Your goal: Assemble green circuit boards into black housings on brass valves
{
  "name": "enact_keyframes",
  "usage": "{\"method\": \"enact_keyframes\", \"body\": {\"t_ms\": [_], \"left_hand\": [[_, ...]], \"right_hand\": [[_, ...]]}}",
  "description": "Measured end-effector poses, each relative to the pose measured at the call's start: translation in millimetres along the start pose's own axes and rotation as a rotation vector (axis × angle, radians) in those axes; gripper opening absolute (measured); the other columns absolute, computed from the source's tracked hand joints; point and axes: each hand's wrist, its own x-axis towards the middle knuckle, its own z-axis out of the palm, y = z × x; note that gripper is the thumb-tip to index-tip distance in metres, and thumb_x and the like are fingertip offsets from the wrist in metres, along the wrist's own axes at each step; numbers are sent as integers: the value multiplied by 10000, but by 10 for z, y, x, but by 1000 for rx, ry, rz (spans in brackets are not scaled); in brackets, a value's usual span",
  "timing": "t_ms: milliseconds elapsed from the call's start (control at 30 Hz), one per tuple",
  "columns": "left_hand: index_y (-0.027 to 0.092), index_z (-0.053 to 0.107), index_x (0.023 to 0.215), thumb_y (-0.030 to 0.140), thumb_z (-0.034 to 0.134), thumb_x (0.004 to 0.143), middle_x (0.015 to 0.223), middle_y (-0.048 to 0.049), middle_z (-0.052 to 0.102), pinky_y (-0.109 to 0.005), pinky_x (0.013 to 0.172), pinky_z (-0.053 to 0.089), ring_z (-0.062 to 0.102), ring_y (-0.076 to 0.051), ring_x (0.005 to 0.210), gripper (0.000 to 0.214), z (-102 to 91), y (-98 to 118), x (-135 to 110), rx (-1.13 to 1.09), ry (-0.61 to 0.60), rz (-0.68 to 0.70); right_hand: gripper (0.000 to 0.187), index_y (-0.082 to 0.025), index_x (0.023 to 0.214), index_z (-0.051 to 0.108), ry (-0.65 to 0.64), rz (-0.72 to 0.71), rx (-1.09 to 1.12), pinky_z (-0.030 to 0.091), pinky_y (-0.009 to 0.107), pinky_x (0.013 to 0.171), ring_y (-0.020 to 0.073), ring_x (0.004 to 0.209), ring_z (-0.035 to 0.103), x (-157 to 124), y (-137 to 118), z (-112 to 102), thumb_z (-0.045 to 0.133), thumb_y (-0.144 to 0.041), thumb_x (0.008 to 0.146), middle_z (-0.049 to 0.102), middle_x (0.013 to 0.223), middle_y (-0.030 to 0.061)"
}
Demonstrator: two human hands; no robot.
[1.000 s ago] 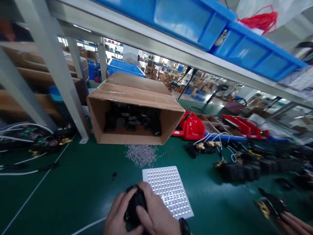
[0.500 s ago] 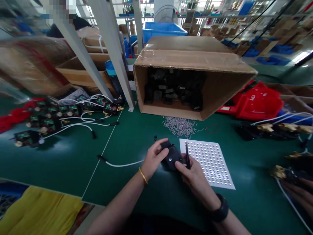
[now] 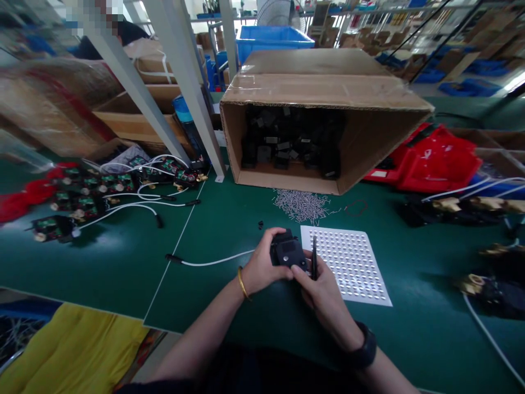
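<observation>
The small black plastic housing is held just above the green mat, right at the near-left corner of the white perforated tray, which serves as landmark here. Half a second ago it lay lower and tilted between the hands; now it is raised a little and turned so its flat rectangular face looks up at the camera. The left hand wraps its left side, fingers curled over the top edge and thumb pressed to the near side. The right hand pinches the housing's right near corner with thumb and forefinger, while slim black tweezers stand upright in the same hand, as before. A white cable runs left from the tray across the mat, unmoved. Beyond the tray lies a heap of small metal pins, and behind that a cardboard box tipped on its side, with black parts inside. Right of the tray sit red bins.
</observation>
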Motion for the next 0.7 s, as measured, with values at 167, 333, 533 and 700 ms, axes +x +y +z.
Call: {"method": "enact_keyframes", "body": {"t_ms": [167, 333, 533, 700], "left_hand": [[210, 348, 1245, 202, 786, 554, 1253, -109, 483, -425, 968, 388, 504, -269, 1115, 819, 181, -94, -107, 220, 134, -31], [199, 413, 1174, 239, 826, 495, 1218, -103, 514, -432, 983, 381, 492, -280, 1130, 796, 246, -117, -123, 305, 104, 42], [198, 417, 1198, 216, 787, 543, 1203, -101, 530, -438, 998, 373, 490, -267, 1128, 753, 229, -144, -96, 406, 59, 97], [197, 488, 1163, 365, 827, 459, 1122, -91, 588, -401, 920, 447, 553, -267, 1020, 799, 303, -188, -158, 390, 42, 102]], "right_hand": [[494, -164, 1122, 492, -32, -69, -172, 523, 301, 625, 212, 760, 631, 1, 51, -113, 667, -401, 727, 632, 910, 68], [809, -230, 1329, 355, -153, -530, -832, 474, 442, 874, 313, 1113, 493, 100, -192, -383, 758, -272, 630, 444, 1299, 117], [675, -241, 1347, 323, -440, -638, -1164, 542, 407, 753, 275, 965, 581, 138, -417, -516, 650, -263, 756, 453, 1271, 103], [404, -272, 1220, 507, -260, -932, -999, 529, 279, 464, 187, 653, 629, 174, -248, -520, 533, -394, 836, 573, 1098, 84]]}}
